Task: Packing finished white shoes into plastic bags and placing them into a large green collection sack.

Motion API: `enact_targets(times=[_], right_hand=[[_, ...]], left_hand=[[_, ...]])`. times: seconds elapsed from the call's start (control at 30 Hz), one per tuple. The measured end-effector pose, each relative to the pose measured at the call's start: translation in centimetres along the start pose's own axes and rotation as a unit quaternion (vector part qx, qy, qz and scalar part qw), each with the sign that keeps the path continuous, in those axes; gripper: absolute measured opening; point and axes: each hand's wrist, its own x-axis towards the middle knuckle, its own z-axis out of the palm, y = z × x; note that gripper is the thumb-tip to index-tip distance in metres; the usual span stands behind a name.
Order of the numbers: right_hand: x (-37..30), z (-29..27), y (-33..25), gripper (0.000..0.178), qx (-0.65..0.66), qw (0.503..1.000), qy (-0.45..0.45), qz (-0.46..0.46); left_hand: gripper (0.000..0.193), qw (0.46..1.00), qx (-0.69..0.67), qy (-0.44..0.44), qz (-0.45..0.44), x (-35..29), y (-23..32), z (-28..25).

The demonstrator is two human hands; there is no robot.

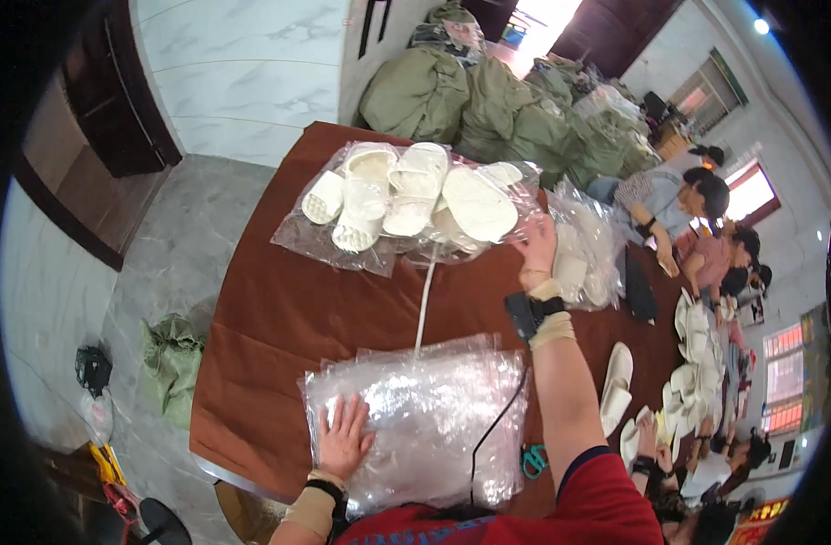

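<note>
My left hand [345, 436] lies flat with its fingers spread on a stack of clear plastic bags [434, 418] at the table's near edge. Farther off, my right hand [536, 250] is closed at the right edge of a clear bag holding white slippers [479, 204]; crinkled film partly covers its fingertips. That bag rests on a pile with other bagged white slippers [366, 186]. More bagged slippers [579, 254] lie just right of my right hand. A white strip [425, 304] runs from the pile toward the stack, and a thin black cord [497, 422] crosses the bags.
The table has a brown cloth [261, 318]. Loose white slippers [617, 386] and a dark flat piece [640, 286] lie to the right, where several people work. Green sacks [415, 95] are heaped behind the table; another sack [172, 359] sits on the floor at left. Teal-handled scissors [533, 461] lie beside the stack.
</note>
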Motion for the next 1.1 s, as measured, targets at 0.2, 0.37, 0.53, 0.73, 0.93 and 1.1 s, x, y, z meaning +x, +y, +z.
enact_targets(times=[0.2,0.37,0.53,0.73,0.93,1.1], right_hand=[[-8.5,-7.9,-14.2,0.018,-0.025,0.995,-0.025,-0.096],[-15.7,-10.7,-19.6,0.019,-0.221,0.952,-0.118,-0.179],[-25.9,-5.0,-17.8,0.028,-0.316,0.764,-0.463,-0.319],[-36.4,-4.1,-7.4,0.032,-0.443,0.702,-0.497,-0.253],[-32.0,-19.8,-4.2,0.015,-0.405,0.913,-0.025,0.029],[-30.4,-29.2,4.3,0.024,-0.552,0.832,-0.029,0.041]], left_hand=[[0.067,0.998,0.002,0.052,0.018,1.2,0.5,-0.6],[0.067,0.996,-0.001,0.081,0.025,0.5,0.7,-0.5],[0.067,0.994,0.012,0.097,0.045,0.2,0.7,0.1],[0.068,0.992,0.033,0.099,0.071,0.4,0.3,0.6],[0.062,0.991,0.052,0.105,0.061,0.1,0.0,0.4],[0.056,0.991,0.031,0.111,0.060,0.7,0.7,0.3]])
